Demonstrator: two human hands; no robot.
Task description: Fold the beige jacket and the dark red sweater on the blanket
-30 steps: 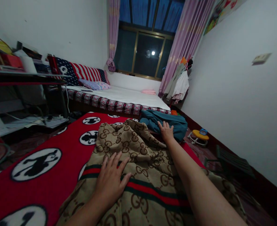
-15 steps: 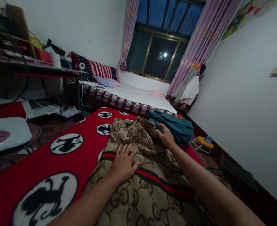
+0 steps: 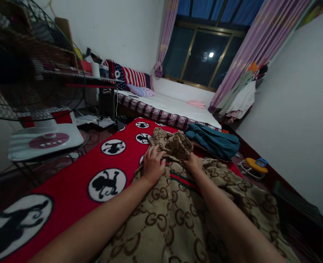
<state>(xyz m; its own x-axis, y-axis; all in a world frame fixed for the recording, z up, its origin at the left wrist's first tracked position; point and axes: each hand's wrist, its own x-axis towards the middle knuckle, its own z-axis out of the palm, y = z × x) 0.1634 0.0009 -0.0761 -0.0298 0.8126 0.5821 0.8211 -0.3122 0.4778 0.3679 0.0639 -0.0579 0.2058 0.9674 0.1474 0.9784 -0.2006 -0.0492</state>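
Evidently both hands work on the tan patterned blanket, which lies rumpled over the red blanket with its black-and-white round figures. The tan cloth runs from the near edge of the view, under both forearms, up to a bunched fold at its far end, and a green-and-red stripe crosses it just below the hands.

The left hand sits at the left side of that fold with its fingers curled down and closed on the cloth, knuckles up, so the fabric is pinched rather than merely pressed flat. The right hand lies close beside it on the other side of the fold; its fingers appear tucked into the bunched cloth, though the fold hides their tips, so how tightly they close cannot be told for sure. With the two hands near each other and the cloth heaped between and above them, the fold looks gathered up by the grip itself.

Beyond the hands a teal garment lies crumpled at the far edge of the red blanket, apart from the tan one. A standing fan is at the left, a bed with a white sheet stretches under the dark window, and clothes hang by the pink curtain on the right.
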